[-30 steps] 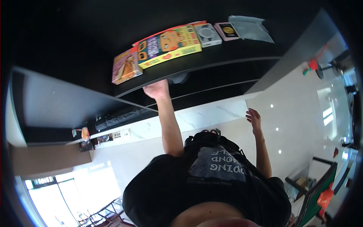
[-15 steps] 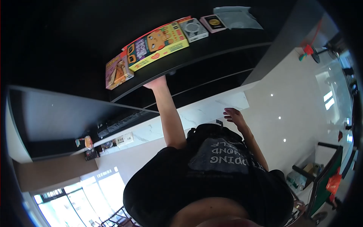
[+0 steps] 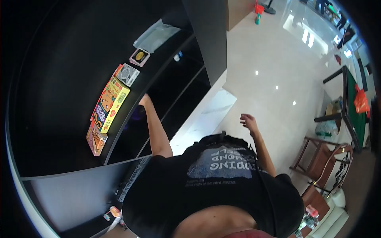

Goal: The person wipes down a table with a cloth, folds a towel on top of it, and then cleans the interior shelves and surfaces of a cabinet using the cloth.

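My left hand [image 3: 145,100] reaches in beneath the edge of a black shelf board [image 3: 135,104]; its fingers are hidden there, so what it touches cannot be seen. A dim purple thing [image 3: 137,114] shows in the dark space beside it. On the board above stand a yellow game box [image 3: 115,104], an orange-purple box [image 3: 96,139], a grey patterned box [image 3: 127,74], a small box with a gold emblem [image 3: 139,57] and a translucent pouch [image 3: 156,36]. Away from the shelf, my right hand [image 3: 248,121] hangs in the air, fingers loosely bent and apart, with nothing in it.
A dark upright panel [image 3: 204,35] closes the shelf's far side, above a white marble-look base [image 3: 218,109]. A small white-blue item [image 3: 177,56] lies in the lower compartment. To the right are a glossy floor [image 3: 270,107], a green-topped table [image 3: 354,107] and a wooden chair [image 3: 317,158].
The view has turned, so the shelf now runs steeply along the left and more floor shows. My left hand remains under the board; my right hand still hangs free.
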Available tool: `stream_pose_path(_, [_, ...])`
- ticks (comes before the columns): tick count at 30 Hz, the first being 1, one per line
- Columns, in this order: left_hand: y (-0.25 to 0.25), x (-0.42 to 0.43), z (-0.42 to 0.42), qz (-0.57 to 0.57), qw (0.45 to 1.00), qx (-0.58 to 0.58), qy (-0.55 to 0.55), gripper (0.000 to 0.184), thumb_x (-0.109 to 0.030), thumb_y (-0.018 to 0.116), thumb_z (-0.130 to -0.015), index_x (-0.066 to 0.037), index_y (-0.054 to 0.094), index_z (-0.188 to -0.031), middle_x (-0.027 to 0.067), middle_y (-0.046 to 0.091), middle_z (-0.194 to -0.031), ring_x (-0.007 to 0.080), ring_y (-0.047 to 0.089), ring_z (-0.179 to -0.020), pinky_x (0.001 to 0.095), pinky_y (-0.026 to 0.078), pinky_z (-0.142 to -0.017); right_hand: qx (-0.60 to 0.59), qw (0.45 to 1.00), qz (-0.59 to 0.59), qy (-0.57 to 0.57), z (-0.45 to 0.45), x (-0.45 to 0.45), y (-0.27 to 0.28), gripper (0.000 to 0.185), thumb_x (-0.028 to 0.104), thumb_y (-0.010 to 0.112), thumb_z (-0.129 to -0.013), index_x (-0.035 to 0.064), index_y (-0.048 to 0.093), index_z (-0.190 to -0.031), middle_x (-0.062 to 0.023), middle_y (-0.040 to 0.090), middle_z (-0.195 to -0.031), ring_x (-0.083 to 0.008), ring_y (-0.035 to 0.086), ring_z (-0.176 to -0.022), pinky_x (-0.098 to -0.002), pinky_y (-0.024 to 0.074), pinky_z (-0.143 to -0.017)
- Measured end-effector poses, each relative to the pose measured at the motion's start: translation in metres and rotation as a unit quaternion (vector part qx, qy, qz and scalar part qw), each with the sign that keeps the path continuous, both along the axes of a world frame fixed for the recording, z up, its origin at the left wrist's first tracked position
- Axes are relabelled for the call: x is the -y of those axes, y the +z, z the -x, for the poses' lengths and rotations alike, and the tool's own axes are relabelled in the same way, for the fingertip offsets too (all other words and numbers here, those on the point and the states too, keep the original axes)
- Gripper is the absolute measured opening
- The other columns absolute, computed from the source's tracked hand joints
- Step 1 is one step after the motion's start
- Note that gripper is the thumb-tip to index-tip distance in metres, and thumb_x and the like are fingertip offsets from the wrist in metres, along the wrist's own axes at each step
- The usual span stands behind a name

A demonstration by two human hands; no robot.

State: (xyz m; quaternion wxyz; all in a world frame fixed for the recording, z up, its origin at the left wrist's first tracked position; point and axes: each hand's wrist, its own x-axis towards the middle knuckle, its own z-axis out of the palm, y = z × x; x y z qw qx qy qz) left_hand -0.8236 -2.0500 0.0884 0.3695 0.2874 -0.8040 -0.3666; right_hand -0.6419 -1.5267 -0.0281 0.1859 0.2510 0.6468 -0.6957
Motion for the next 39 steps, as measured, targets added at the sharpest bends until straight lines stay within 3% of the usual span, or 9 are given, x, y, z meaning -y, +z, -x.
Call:
stream_pose_path(3, [0.031, -0.057, 0.0, 0.219, 0.939, -0.252, -0.078, 0.038, -0.018, 0.058, -0.098, 0.011, 0.059, -0.122, 0.0312, 0.06, -0.125, 0.0454, 0.059, -0.115, 0.0525, 0.046, -0.098, 0.02, 0.972, 0.212, -0.1, -0.013, -0.011, 0.005, 0.046, 0.032, 0.051, -0.098, 0.0026, 0.056, -0.133, -0.0156, 0.066, -0.12, -0.0264, 0.066, -0.103, -0.0398, 0.0526, -0.093])
stream_pose_path(7, [0.038, -0.095, 0.021, 0.397, 0.904, -0.024, -0.159, 0.049, -0.036, 0.053, -0.098, 0.001, 0.055, -0.131, 0.029, 0.058, -0.13, 0.0472, 0.055, -0.119, 0.0519, 0.042, -0.101, -0.019, 0.977, 0.116, -0.178, -0.025, -0.015, 0.009, 0.044, 0.03, 0.052, -0.098, 0.0017, 0.057, -0.132, -0.017, 0.066, -0.12, -0.0267, 0.066, -0.105, -0.0384, 0.0536, -0.091])
stream_pose_path(11, [0.018, -0.104, 0.064, 0.254, 0.889, 0.255, -0.283, 0.059, -0.047, 0.042, -0.101, -0.001, 0.05, -0.138, 0.0292, 0.05, -0.14, 0.0456, 0.045, -0.132, 0.0505, 0.035, -0.112, -0.016, 0.966, 0.124, -0.227, -0.045, -0.024, -0.006, 0.043, 0.03, 0.052, -0.099, 0.0015, 0.057, -0.131, -0.0162, 0.067, -0.119, -0.0258, 0.067, -0.102, -0.0378, 0.0547, -0.089])
stream_pose_path(13, [0.027, -0.109, 0.071, 0.268, 0.784, 0.453, -0.329, 0.073, -0.058, 0.032, -0.101, -0.005, 0.034, -0.152, 0.0232, 0.037, -0.154, 0.0435, 0.031, -0.143, 0.0495, 0.027, -0.118, -0.013, 0.964, 0.119, -0.237, -0.055, -0.028, -0.015, 0.044, 0.03, 0.053, -0.099, 0.0013, 0.057, -0.131, -0.0164, 0.067, -0.119, -0.0262, 0.067, -0.103, -0.0383, 0.0547, -0.09])
stream_pose_path(18, [-0.018, -0.077, 0.068, 0.384, 0.789, 0.357, -0.318, 0.083, -0.066, 0.027, -0.099, -0.003, 0.031, -0.153, 0.0192, 0.032, -0.158, 0.0379, 0.026, -0.147, 0.0433, 0.022, -0.121, 0.004, 0.951, 0.117, -0.286, -0.086, -0.04, -0.043, 0.045, 0.03, 0.055, -0.098, 0.0008, 0.056, -0.133, -0.0167, 0.067, -0.121, -0.0274, 0.067, -0.104, -0.0392, 0.0546, -0.09])
stream_pose_path(20, [0.012, -0.083, 0.033, 0.167, 0.793, 0.515, -0.279, 0.085, -0.068, 0.028, -0.098, -0.004, 0.032, -0.153, 0.0192, 0.031, -0.158, 0.0371, 0.025, -0.147, 0.0423, 0.02, -0.121, 0.039, 0.955, 0.096, -0.278, -0.09, -0.04, -0.047, 0.049, 0.032, 0.046, -0.101, 0.0011, 0.051, -0.139, -0.0186, 0.061, -0.131, -0.0304, 0.063, -0.115, -0.0411, 0.0518, -0.098])
stream_pose_path(30, [0.021, -0.023, -0.048, 0.238, 0.832, 0.426, -0.265, 0.077, -0.065, 0.036, -0.099, -0.009, 0.036, -0.152, 0.0182, 0.034, -0.157, 0.0365, 0.029, -0.146, 0.0419, 0.024, -0.12, 0.034, 0.982, 0.042, -0.182, -0.035, -0.035, -0.048, 0.041, 0.028, 0.058, -0.097, 0.0022, 0.06, -0.129, -0.0146, 0.069, -0.116, -0.025, 0.068, -0.101, -0.0359, 0.0537, -0.088])
stream_pose_path(35, [0.04, -0.038, -0.078, 0.224, 0.876, 0.299, -0.306, 0.063, -0.056, 0.047, -0.099, -0.005, 0.056, -0.136, 0.0185, 0.054, -0.141, 0.0349, 0.047, -0.134, 0.0414, 0.037, -0.111, -0.264, 0.956, -0.113, 0.056, 0.054, 0.048, 0.01, 0.031, 0.014, 0.063, -0.095, -0.0007, 0.063, -0.123, -0.0165, 0.07, -0.113, -0.0259, 0.068, -0.102, -0.035, 0.0549, -0.087])
stream_pose_path(39, [0.064, -0.049, -0.105, 0.114, 0.895, 0.282, -0.327, 0.055, -0.05, 0.055, -0.098, -0.003, 0.064, -0.126, 0.0226, 0.061, -0.131, 0.0371, 0.055, -0.125, 0.0421, 0.042, -0.106, -0.528, 0.797, -0.213, 0.204, 0.159, 0.15, 0.113, 0.024, 0.007, 0.065, -0.088, 0.005, 0.066, -0.112, -0.0145, 0.066, -0.104, -0.0326, 0.065, -0.095, -0.0398, 0.0559, -0.08])
